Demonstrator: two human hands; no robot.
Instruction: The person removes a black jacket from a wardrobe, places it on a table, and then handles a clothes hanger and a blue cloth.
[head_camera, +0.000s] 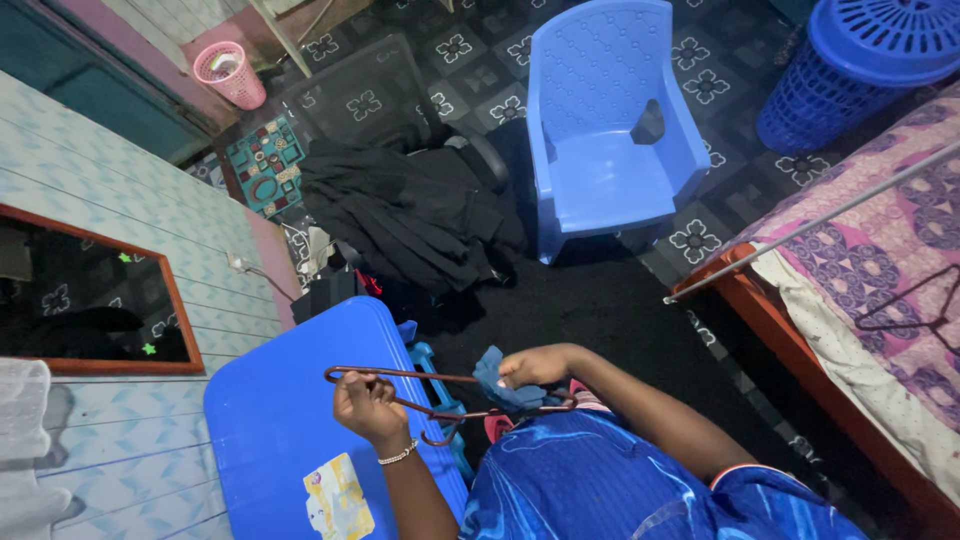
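My left hand (368, 404) grips the left side of a thin dark-red wire clothes hanger (437, 380), held level above a blue plastic table (270, 430). A bead bracelet sits on that wrist. My right hand (535, 367) pinches a small blue cloth (497, 378) against the hanger's right arm. Below both hands lies my blue patterned garment (590, 470).
A blue plastic chair (610, 130) stands ahead, with a heap of black clothes (410, 210) to its left. A blue laundry basket (850, 70) is at the top right, a bed (880, 260) with purple cover on the right, and a pink bin (228, 72) is far left.
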